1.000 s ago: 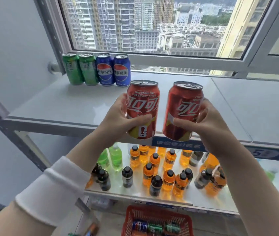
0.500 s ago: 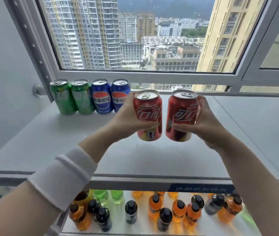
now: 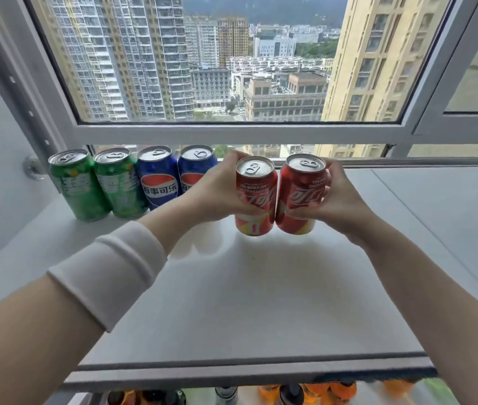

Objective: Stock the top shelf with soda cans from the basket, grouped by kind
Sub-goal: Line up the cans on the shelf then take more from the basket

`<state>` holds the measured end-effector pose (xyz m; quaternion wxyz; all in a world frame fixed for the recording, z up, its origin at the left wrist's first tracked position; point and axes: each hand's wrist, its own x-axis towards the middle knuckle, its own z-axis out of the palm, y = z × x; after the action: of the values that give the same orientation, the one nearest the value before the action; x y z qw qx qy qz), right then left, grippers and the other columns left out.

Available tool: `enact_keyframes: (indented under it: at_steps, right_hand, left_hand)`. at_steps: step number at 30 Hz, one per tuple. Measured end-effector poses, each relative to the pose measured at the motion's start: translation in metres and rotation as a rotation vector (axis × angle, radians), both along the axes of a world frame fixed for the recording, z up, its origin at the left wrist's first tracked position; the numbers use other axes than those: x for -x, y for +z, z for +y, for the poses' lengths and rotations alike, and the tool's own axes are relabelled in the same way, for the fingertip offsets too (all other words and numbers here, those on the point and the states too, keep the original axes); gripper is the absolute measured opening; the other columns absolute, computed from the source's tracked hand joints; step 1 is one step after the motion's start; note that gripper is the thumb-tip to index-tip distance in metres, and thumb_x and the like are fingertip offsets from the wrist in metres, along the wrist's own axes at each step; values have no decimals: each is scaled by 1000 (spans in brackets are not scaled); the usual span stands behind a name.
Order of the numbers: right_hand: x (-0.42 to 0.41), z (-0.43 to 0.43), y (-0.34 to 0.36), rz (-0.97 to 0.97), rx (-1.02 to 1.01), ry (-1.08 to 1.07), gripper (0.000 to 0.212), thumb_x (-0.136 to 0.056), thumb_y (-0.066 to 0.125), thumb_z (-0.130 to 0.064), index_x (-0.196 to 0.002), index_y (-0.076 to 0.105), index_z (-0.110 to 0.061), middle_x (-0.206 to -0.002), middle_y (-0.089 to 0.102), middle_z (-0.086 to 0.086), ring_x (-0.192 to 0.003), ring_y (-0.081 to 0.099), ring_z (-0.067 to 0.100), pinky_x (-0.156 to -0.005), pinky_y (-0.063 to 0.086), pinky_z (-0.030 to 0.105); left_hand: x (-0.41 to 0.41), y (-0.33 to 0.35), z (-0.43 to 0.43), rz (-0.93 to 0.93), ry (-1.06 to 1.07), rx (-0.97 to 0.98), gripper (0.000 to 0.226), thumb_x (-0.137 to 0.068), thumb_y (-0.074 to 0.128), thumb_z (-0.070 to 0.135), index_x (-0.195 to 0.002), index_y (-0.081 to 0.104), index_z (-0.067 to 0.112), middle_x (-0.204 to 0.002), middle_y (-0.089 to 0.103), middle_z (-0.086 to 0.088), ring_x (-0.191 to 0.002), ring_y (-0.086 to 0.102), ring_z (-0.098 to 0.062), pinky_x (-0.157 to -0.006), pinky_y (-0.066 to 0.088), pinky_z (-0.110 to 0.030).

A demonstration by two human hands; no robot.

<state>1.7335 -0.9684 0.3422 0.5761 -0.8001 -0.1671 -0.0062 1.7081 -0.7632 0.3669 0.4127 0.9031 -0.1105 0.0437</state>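
Cans are the subject, and nearest the camera, along the bottom edge of the frame, only the tops of orange bottles [image 3: 340,393] and dark-capped bottles [image 3: 291,394] show on a lower level, under the front lip of the top shelf [image 3: 246,302]. Above that bare grey surface two forearms reach inward from the lower corners, the left one wearing a white sleeve [image 3: 109,273]. At centre frame the left hand [image 3: 217,194] is wrapped around a red can [image 3: 256,197], fingers behind it and thumb across its lower front; the right hand [image 3: 340,203] is closed the same way on a second red can [image 3: 302,194]. Both cans sit between the hands, touching side by side, upright with their long axes near vertical and their pull-tab tops tipped slightly toward the camera; whether their bases touch the shelf I cannot tell. The left one reads "FIFA WORLD CUP" above white Chinese Coca-Cola script; the right one shows the same script. Farther back, at left of centre, a row stands against the window frame [image 3: 231,134]: two green cans [image 3: 97,185] with pale lettering, then two blue cans [image 3: 159,176] bearing the Pepsi globe and "百事可乐", the second partly hidden by the left hand. Beyond the glass stand high-rise towers [image 3: 132,54].
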Motion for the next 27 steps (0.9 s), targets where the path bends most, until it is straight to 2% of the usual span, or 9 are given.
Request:
enact_keyframes:
  at_steps: [5,9,13,17,19,21,22,24,27]
  right_hand:
    - [-8,2,-5,2,13,24,82,-59,81,7,-124,35,-12,-101,56,-10,-76,59,-17,-64,49,8]
    - [-12,5,-6,-6,21,50,79,-62,79,8,-123,33,-9,-100,54,-11,-76,58,-20,-62,47,6]
    - [-14,6,-8,-16,35,57,80,-63,80,4,-124,31,-13,-101,53,-14,-77,55,-23,-64,46,3]
    - [-15,3,-3,-7,120,95,91,-64,82,-5,-133,24,-20,-104,51,-20,-81,52,-27,-69,43,-1]
    - [-17,-1,7,-16,189,96,99,-63,83,-12,-138,19,-24,-108,50,-14,-92,54,-17,-78,44,5]
    - [-21,-3,22,-65,278,58,99,-61,83,-22,-140,24,-23,-120,47,-3,-106,48,4,-89,44,21]
    - [-24,-4,30,-89,330,45,96,-61,83,-26,-140,29,-20,-125,48,0,-107,46,8,-88,43,25]
    - [-29,-4,42,-114,429,44,88,-61,81,-31,-136,39,-16,-129,51,1,-105,47,11,-84,41,25]
    - [-33,-1,50,-111,514,73,76,-63,81,-32,-129,50,-15,-124,57,1,-102,52,13,-83,42,25]
  left_hand:
    - [-9,-3,0,4,24,-62,83,-60,85,14,-126,35,17,-104,55,8,-98,55,-8,-72,42,-13]
    - [-14,-4,2,21,37,-59,87,-60,86,15,-129,34,18,-107,58,5,-102,58,-11,-80,46,-21]
    - [-17,-6,3,65,32,-88,91,-63,84,19,-134,28,19,-107,55,7,-99,54,-9,-79,42,-21]
    - [-16,4,4,42,10,-200,101,-65,82,30,-143,18,24,-136,46,-1,-124,45,-15,-92,33,-19]
    - [-16,17,5,-31,-15,-273,104,-64,80,36,-145,15,25,-142,41,-2,-129,41,-16,-94,29,-17]
    - [-18,32,5,-84,-56,-381,103,-63,79,40,-145,20,24,-142,42,-2,-126,45,-15,-93,31,-16]
    - [-21,40,5,-89,-73,-464,100,-64,79,41,-144,24,22,-142,42,-1,-126,44,-14,-95,31,-18]
    - [-26,50,3,-71,-102,-628,90,-67,78,41,-141,33,18,-141,45,1,-125,44,-13,-98,31,-21]
    - [-32,57,-2,-43,-145,-711,72,-68,78,41,-130,50,17,-126,57,3,-113,51,-13,-90,36,-21]
